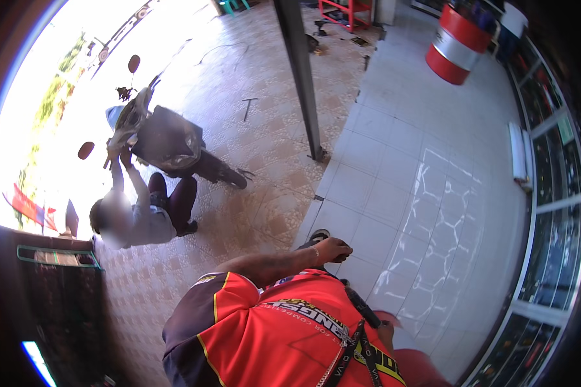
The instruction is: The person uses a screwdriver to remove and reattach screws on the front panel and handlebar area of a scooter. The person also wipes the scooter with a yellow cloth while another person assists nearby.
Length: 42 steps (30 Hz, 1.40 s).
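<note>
Black elongated object [363,307], one: at the front of the red shirt [258,326], long axis sloping from below the left hand [332,250] down toward the right hand [385,332], the nearer. Left fingers curled, any hold undetermined; right grip mostly hidden, closure cannot be told.

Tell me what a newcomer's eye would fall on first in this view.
Probably the bright red shirt at bottom centre, with the person's own left hand extended just above it in the picture. Next, the scooter at left, where a co-worker is low beside it, reaching toward its front. Then the red drum with a pale band, at upper right.
</note>
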Each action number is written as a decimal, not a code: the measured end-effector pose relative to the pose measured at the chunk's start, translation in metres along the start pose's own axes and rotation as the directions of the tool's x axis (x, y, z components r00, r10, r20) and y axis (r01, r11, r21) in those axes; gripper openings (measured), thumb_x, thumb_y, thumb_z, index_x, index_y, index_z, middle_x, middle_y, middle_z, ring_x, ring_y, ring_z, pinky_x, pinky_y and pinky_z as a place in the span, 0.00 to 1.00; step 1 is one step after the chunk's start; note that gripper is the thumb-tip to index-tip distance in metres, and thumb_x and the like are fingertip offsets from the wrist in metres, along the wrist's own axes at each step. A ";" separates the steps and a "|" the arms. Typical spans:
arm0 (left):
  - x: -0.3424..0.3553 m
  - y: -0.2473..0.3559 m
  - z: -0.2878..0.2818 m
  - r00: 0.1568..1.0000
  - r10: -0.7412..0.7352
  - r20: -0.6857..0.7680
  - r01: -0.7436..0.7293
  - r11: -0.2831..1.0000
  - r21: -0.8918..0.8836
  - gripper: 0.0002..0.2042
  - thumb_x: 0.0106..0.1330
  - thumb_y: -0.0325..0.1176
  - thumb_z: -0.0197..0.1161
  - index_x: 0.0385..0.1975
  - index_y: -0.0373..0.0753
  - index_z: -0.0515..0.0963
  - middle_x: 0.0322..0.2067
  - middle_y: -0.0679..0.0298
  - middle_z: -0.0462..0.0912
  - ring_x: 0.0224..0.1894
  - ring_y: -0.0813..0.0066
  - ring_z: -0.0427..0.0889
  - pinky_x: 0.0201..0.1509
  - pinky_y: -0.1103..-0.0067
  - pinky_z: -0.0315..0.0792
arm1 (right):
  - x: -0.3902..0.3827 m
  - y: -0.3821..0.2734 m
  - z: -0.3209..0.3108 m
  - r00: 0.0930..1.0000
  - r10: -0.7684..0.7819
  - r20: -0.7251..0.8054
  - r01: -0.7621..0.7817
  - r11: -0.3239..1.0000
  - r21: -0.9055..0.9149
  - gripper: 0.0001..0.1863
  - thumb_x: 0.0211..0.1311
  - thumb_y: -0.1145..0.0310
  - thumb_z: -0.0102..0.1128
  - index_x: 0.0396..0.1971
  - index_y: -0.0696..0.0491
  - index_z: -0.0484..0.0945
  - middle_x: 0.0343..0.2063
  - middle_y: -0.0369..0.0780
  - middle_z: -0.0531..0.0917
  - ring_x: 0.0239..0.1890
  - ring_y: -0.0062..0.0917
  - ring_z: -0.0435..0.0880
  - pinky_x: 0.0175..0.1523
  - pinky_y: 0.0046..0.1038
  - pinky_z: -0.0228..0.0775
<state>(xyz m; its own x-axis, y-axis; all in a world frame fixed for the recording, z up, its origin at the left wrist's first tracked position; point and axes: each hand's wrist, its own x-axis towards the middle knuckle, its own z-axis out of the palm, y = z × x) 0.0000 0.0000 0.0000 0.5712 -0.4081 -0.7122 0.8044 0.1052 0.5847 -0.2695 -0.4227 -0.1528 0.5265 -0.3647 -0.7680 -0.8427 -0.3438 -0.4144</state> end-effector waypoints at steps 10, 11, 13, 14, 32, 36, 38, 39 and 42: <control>-0.019 0.070 -0.197 0.958 0.035 -0.286 -0.148 0.910 -0.387 0.08 0.71 0.35 0.67 0.42 0.37 0.81 0.30 0.71 0.81 0.29 0.84 0.79 0.34 0.85 0.76 | 0.081 -0.338 0.006 0.981 -0.190 0.041 0.194 0.973 -0.126 0.14 0.67 0.62 0.67 0.45 0.55 0.81 0.28 0.35 0.82 0.27 0.19 0.81 0.26 0.22 0.70; -0.022 0.076 -0.215 0.944 -0.001 -0.330 -0.138 0.907 -0.398 0.08 0.71 0.35 0.67 0.42 0.37 0.81 0.30 0.71 0.81 0.29 0.84 0.79 0.34 0.85 0.76 | 0.084 -0.363 0.019 0.972 -0.220 0.078 0.232 0.949 -0.215 0.14 0.67 0.62 0.67 0.46 0.54 0.81 0.28 0.34 0.81 0.27 0.19 0.81 0.26 0.21 0.70; -0.025 0.089 -0.253 0.921 -0.005 -0.390 -0.178 0.884 -0.432 0.08 0.71 0.35 0.67 0.42 0.38 0.81 0.30 0.71 0.81 0.29 0.84 0.79 0.34 0.85 0.76 | 0.089 -0.414 0.046 0.941 -0.265 0.209 0.328 0.868 -0.373 0.17 0.65 0.60 0.69 0.47 0.56 0.83 0.31 0.38 0.85 0.31 0.25 0.84 0.35 0.26 0.75; -0.026 0.092 -0.268 0.910 0.015 -0.415 -0.228 0.854 -0.468 0.07 0.72 0.35 0.66 0.41 0.38 0.81 0.30 0.71 0.80 0.29 0.85 0.78 0.33 0.85 0.75 | 0.092 -0.441 0.058 0.923 -0.277 0.266 0.374 0.806 -0.459 0.19 0.64 0.58 0.69 0.47 0.57 0.84 0.33 0.41 0.87 0.35 0.28 0.86 0.41 0.30 0.77; -0.002 0.246 -0.471 0.683 -0.047 -0.728 -0.615 0.500 -0.610 0.08 0.73 0.35 0.65 0.42 0.38 0.78 0.31 0.73 0.79 0.28 0.86 0.75 0.31 0.86 0.72 | 0.016 -1.027 0.604 0.183 -0.101 0.978 0.969 -0.151 -0.197 0.28 0.62 0.45 0.66 0.53 0.52 0.84 0.47 0.48 0.88 0.52 0.41 0.87 0.58 0.39 0.77; 0.010 0.257 -0.543 0.647 -0.065 -0.759 -0.636 0.502 -0.586 0.09 0.73 0.37 0.66 0.42 0.39 0.78 0.32 0.73 0.80 0.30 0.86 0.77 0.34 0.85 0.74 | 0.012 -1.099 0.711 0.171 -0.166 0.971 0.873 -0.431 -0.227 0.28 0.62 0.46 0.67 0.54 0.51 0.83 0.51 0.49 0.86 0.55 0.43 0.85 0.60 0.39 0.76; 0.021 0.252 -0.591 0.666 -0.093 -0.741 -0.626 0.471 -0.621 0.09 0.73 0.38 0.66 0.42 0.40 0.78 0.32 0.73 0.80 0.31 0.85 0.78 0.35 0.85 0.75 | 0.026 -1.116 0.764 0.188 -0.131 0.973 0.875 -0.427 -0.227 0.29 0.60 0.47 0.69 0.54 0.52 0.83 0.53 0.49 0.85 0.56 0.43 0.84 0.61 0.39 0.76; 0.029 0.251 -0.620 0.652 -0.091 -0.753 -0.644 0.458 -0.613 0.09 0.73 0.38 0.66 0.42 0.40 0.78 0.32 0.73 0.80 0.31 0.85 0.78 0.36 0.84 0.75 | 0.034 -1.120 0.788 0.169 -0.072 0.983 0.902 -0.390 -0.184 0.31 0.58 0.47 0.70 0.55 0.53 0.83 0.53 0.49 0.85 0.56 0.43 0.84 0.61 0.38 0.76; 0.038 0.250 -0.699 0.654 -0.142 -0.743 -0.647 0.405 -0.646 0.09 0.72 0.38 0.66 0.43 0.41 0.79 0.32 0.73 0.80 0.32 0.84 0.79 0.37 0.83 0.76 | 0.045 -1.113 0.845 0.122 0.091 0.988 0.965 -0.243 -0.097 0.38 0.49 0.46 0.79 0.57 0.54 0.81 0.52 0.48 0.86 0.55 0.40 0.85 0.62 0.36 0.76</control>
<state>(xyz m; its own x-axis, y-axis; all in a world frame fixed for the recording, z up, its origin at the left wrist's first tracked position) 0.3366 0.6445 -0.1523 0.3808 0.3925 -0.8372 0.0625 0.8925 0.4468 0.5962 0.6747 -0.1385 -0.1242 0.7794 -0.6141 0.7238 -0.3521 -0.5934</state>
